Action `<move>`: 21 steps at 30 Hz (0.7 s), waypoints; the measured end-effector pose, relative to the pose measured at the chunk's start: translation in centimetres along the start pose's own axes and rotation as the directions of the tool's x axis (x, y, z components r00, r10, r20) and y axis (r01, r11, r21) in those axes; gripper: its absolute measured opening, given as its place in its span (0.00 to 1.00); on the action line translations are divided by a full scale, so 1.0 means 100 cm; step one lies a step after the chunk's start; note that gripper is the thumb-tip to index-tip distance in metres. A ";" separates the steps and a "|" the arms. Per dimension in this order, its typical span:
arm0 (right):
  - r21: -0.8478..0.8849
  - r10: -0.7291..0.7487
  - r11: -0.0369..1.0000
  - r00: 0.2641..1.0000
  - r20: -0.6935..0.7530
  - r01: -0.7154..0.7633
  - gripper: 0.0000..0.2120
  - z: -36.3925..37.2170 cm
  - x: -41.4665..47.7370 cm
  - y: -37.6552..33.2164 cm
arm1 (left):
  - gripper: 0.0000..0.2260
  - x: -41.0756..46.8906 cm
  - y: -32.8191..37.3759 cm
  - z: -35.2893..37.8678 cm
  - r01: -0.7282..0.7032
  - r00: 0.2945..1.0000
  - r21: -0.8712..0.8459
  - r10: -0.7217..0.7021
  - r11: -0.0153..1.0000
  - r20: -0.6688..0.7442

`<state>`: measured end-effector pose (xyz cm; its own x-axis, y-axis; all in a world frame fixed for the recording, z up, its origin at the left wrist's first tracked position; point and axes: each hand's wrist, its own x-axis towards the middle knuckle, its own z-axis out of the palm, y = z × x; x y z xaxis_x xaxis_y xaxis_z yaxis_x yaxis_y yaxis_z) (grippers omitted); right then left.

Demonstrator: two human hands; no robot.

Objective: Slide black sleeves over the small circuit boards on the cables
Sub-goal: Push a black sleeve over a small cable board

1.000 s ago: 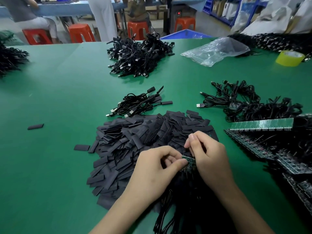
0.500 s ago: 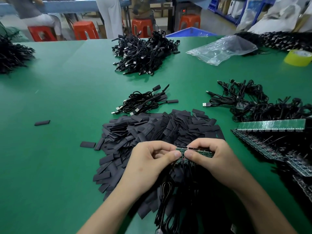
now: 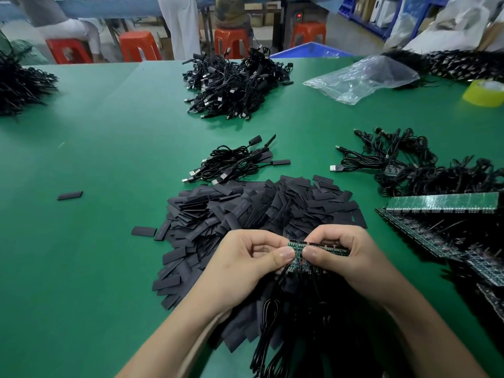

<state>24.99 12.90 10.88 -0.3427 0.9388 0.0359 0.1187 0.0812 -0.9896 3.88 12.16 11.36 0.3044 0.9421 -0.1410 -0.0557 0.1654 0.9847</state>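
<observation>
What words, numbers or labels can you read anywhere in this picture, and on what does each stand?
No text here can be read.
On the flat black sleeves: faint pale print, too blurred to read.
On the small green circuit boards: markings too small to read.
On the small red lit display beyond the table: blurred.

We see the green worktop (image 3: 81, 268) stretching away from the fingers (image 3: 283, 253). Far beyond them, orange-red plastic stools (image 3: 139, 46) stand on a grey floor (image 3: 341, 31) beside a blue-topped bench (image 3: 109, 6), with blue shelving (image 3: 362, 12) far right.
</observation>
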 end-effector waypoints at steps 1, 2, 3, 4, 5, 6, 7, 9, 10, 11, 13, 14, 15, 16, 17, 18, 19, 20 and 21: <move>0.003 0.000 1.000 1.000 0.002 0.000 0.05 0.000 0.000 0.000 | 0.04 0.000 0.000 0.000 0.001 1.000 -0.002 -0.001 1.000 0.006; 0.008 0.002 1.000 1.000 0.005 -0.002 0.05 0.000 0.000 0.001 | 0.05 -0.001 0.000 0.000 0.004 1.000 -0.006 -0.004 1.000 0.013; 0.024 0.003 1.000 1.000 0.013 -0.003 0.05 0.000 0.000 0.001 | 0.06 -0.001 0.000 0.000 0.008 1.000 -0.015 -0.008 1.000 0.022; 0.052 0.003 0.999 1.000 0.025 -0.004 0.04 0.001 0.000 0.001 | 0.07 -0.001 0.000 0.000 0.014 0.999 -0.033 -0.013 0.999 0.034; 0.080 -0.001 0.997 0.999 0.038 -0.002 0.04 0.001 -0.001 0.001 | 0.07 -0.002 0.001 0.000 0.020 0.999 -0.051 -0.017 0.998 0.046; 0.099 -0.006 0.995 0.999 0.044 0.002 0.05 0.002 -0.001 0.002 | 0.07 -0.002 0.001 0.000 0.024 0.998 -0.063 -0.020 0.998 0.057; 0.109 -0.009 0.994 0.999 0.044 0.005 0.07 0.001 -0.001 0.001 | 0.07 -0.002 0.002 0.000 0.027 0.998 -0.068 -0.023 0.997 0.066; 0.114 0.004 0.993 0.999 0.050 -0.010 0.09 0.000 0.000 0.000 | 0.08 -0.003 0.004 0.000 0.040 0.996 -0.084 -0.034 0.996 0.078; 0.114 0.019 0.993 0.998 0.060 -0.026 0.10 -0.002 -0.001 0.000 | 0.08 -0.003 0.005 0.000 0.046 0.996 -0.098 -0.038 0.994 0.082; 0.110 0.037 0.993 0.997 0.068 -0.044 0.11 -0.006 -0.001 0.000 | 0.07 -0.004 0.006 0.000 0.049 0.996 -0.114 -0.040 0.992 0.085; 0.071 0.069 0.995 0.995 0.075 -0.074 0.10 -0.014 -0.003 -0.001 | 0.05 -0.005 0.009 -0.001 0.034 0.996 -0.131 -0.022 0.991 0.089; 0.031 0.078 0.996 0.994 0.074 -0.081 0.09 -0.018 -0.003 -0.002 | 0.04 -0.005 0.010 -0.002 0.018 0.996 -0.138 -0.006 0.990 0.086; -0.019 0.086 0.996 0.994 0.069 -0.085 0.08 -0.022 -0.004 -0.003 | 0.03 -0.006 0.013 -0.003 -0.001 0.997 -0.147 0.013 0.989 0.079; -0.083 0.089 0.993 0.995 0.048 -0.085 0.07 -0.023 -0.004 -0.004 | 0.03 -0.006 0.015 -0.004 -0.026 0.997 -0.153 0.036 0.988 0.065; -0.171 0.074 0.983 0.997 0.002 -0.072 0.07 -0.023 -0.004 -0.004 | 0.03 -0.006 0.017 -0.005 -0.062 0.997 -0.137 0.068 0.989 0.041; -0.273 0.028 0.961 0.997 -0.069 -0.045 0.07 -0.022 -0.004 -0.005 | 0.02 -0.006 0.018 -0.004 -0.109 0.994 -0.091 0.110 0.990 0.006; -0.368 -0.059 0.930 0.989 -0.135 0.005 0.08 -0.018 -0.004 -0.006 | 0.03 -0.006 0.018 -0.004 -0.161 0.986 -0.024 0.160 0.987 -0.035; -0.428 -0.162 0.900 0.973 -0.163 0.078 0.09 -0.013 -0.004 -0.008 | 0.03 -0.006 0.018 -0.003 -0.209 0.975 0.049 0.212 0.977 -0.072; -0.443 -0.244 0.883 0.958 -0.150 0.155 0.11 -0.006 -0.004 -0.011 | 0.03 -0.005 0.017 -0.002 -0.258 0.959 0.105 0.268 0.960 -0.095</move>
<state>25.56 12.59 11.99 -0.2172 0.9299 0.2968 0.4644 0.3659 -0.8065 3.45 12.01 13.06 0.1870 0.9751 0.1191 -0.0323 -0.1151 0.9928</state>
